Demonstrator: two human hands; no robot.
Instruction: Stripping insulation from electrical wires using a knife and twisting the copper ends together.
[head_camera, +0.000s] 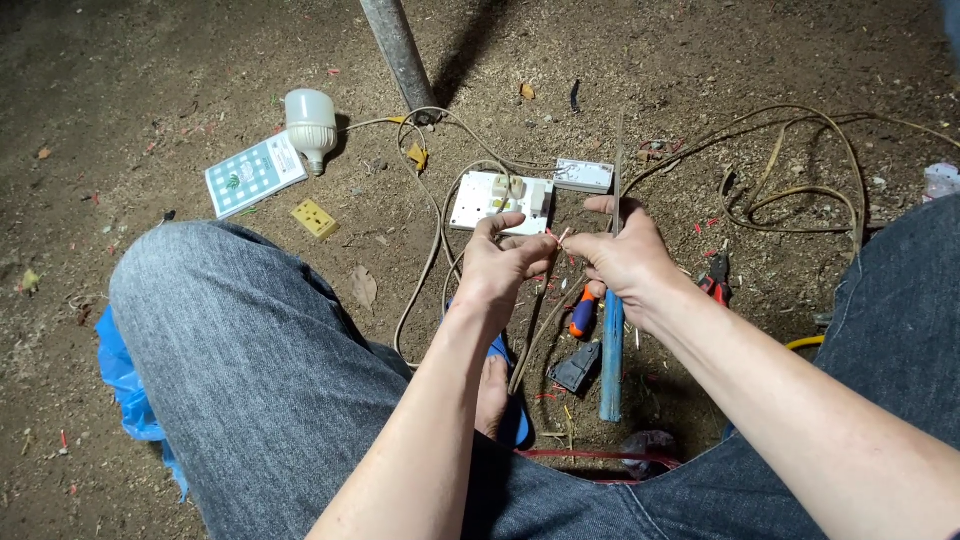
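Two hands meeting above the dirt ground (150, 80), left hand (505, 262) and right hand (625, 255) each pinching a thin wire end (560, 238), white switch board (500, 198) just beyond, screwdriver (583, 312) and blue stick (611, 360) below.

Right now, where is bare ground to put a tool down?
Bare ground lies left of the bulb and box, and at the top right above the cable loops. It is crowded around both hands: switch plate, screwdriver, pliers.
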